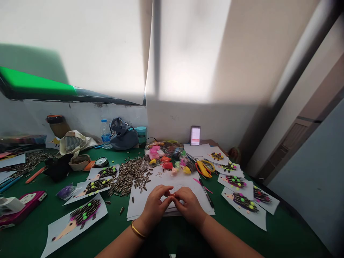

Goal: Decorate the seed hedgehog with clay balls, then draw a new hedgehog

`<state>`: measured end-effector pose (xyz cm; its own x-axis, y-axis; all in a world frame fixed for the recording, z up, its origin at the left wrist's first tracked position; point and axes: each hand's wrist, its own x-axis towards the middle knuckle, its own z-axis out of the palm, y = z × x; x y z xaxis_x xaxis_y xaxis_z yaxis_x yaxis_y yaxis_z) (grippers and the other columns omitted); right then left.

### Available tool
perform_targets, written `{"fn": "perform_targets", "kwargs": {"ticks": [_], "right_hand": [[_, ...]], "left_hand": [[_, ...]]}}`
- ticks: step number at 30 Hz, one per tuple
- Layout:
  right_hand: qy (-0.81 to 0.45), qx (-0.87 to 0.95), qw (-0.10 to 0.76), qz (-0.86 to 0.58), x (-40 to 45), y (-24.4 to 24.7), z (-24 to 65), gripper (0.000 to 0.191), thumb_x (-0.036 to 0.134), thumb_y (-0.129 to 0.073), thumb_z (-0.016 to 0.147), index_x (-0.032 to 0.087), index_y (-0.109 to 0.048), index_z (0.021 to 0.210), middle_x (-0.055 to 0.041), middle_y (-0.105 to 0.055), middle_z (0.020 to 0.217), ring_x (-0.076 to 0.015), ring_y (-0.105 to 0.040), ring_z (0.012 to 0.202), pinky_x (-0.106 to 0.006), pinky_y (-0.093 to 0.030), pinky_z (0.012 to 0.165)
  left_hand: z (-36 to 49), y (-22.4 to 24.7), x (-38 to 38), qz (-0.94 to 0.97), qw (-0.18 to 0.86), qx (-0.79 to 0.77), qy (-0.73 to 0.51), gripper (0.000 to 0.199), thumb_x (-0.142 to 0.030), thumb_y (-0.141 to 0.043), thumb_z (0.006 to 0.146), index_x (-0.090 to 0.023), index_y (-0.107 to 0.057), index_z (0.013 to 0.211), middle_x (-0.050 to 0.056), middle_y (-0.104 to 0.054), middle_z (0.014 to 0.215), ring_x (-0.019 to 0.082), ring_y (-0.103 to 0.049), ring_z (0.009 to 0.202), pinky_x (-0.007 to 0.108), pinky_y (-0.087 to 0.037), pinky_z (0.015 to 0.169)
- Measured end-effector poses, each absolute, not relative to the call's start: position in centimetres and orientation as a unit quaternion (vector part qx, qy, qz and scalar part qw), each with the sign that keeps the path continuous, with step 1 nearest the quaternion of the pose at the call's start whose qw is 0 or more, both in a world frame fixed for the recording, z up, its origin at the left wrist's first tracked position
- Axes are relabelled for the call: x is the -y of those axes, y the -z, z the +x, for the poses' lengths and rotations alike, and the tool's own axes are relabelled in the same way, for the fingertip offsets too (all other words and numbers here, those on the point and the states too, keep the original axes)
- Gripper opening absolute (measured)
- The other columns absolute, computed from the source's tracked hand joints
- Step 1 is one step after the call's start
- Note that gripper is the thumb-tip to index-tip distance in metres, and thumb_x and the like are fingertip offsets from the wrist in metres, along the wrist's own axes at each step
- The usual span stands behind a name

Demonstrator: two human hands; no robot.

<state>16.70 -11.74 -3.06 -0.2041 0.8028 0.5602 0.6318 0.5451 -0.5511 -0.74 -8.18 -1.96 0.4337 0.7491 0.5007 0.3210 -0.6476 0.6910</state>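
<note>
Left of your hands, a small bowl point(79, 163) holds something dark. Your left hand point(156, 207) and right hand point(189, 207) press together at the fingertips, anything pinched hidden, over a white paper stack point(150, 190); clear plastic bags point(168, 152) of coloured clay lie beyond.

Along back edge of green table point(285, 229), left to right: plastic water bottle point(105, 131), grey bag point(123, 136), teal bottle point(141, 135), upright phone point(195, 135). Coloured plastic packets point(163, 152) and orange-handled scissors point(203, 169) just right of centre. Hedgehog collages point(243, 202) at both frame sides; pink pencil case point(21, 209) lower left.
</note>
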Motion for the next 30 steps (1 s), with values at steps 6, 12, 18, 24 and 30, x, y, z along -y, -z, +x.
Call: {"fn": "perform_targets", "kwargs": {"ticks": [6,12,18,24,30], "right_hand": [[-0.096,0.777,0.408,-0.469,11.74,2.93,16.64,0.009,0.018,-0.059,0.085,0.021,-0.068,0.086,-0.0009,-0.066,0.075,-0.0161,-0.058,0.076,-0.030,-0.037,0.075],[-0.100,0.777,0.411,-0.466,11.88,2.74,16.63,0.013,0.024,-0.055,0.090,0.021,-0.066,0.084,-0.0020,-0.066,0.075,-0.0166,-0.058,0.075,-0.030,-0.038,0.075],[-0.101,0.775,0.414,-0.467,11.82,2.97,16.62,0.012,0.022,-0.056,0.088,0.021,-0.066,0.082,-0.0020,-0.066,0.075,-0.0169,-0.058,0.077,-0.031,-0.039,0.076],[-0.104,0.776,0.412,-0.466,12.03,2.82,16.60,0.009,0.023,-0.058,0.086,0.022,-0.067,0.088,-0.0016,-0.066,0.076,-0.0169,-0.057,0.077,-0.031,-0.038,0.077],[-0.102,0.773,0.421,-0.463,11.89,2.87,16.67,0.013,0.024,-0.055,0.090,0.021,-0.066,0.083,-0.0020,-0.065,0.076,-0.0163,-0.057,0.076,-0.031,-0.038,0.075]], "left_hand": [[-0.48,1.73,8.26,0.814,0.244,-0.330,-0.412,0.016,-0.032,-0.058,0.088,-0.020,-0.067,0.080,0.004,-0.064,0.082,0.018,-0.060,0.082,0.032,-0.049,0.077],[-0.76,1.78,8.20,0.813,0.263,-0.323,-0.406,0.018,-0.035,-0.057,0.089,-0.021,-0.069,0.091,0.006,-0.067,0.088,0.019,-0.061,0.086,0.033,-0.049,0.081],[-0.75,2.10,8.12,0.802,0.265,-0.338,-0.415,0.019,-0.034,-0.061,0.087,-0.022,-0.067,0.100,0.004,-0.066,0.087,0.018,-0.060,0.084,0.032,-0.050,0.077],[-0.56,1.77,8.27,0.804,0.260,-0.334,-0.417,0.019,-0.034,-0.056,0.090,-0.020,-0.065,0.080,0.004,-0.064,0.079,0.017,-0.059,0.079,0.031,-0.047,0.075],[-0.72,2.13,8.15,0.805,0.270,-0.331,-0.412,0.020,-0.036,-0.060,0.087,-0.022,-0.066,0.099,0.005,-0.065,0.089,0.019,-0.060,0.086,0.034,-0.049,0.080]]}}
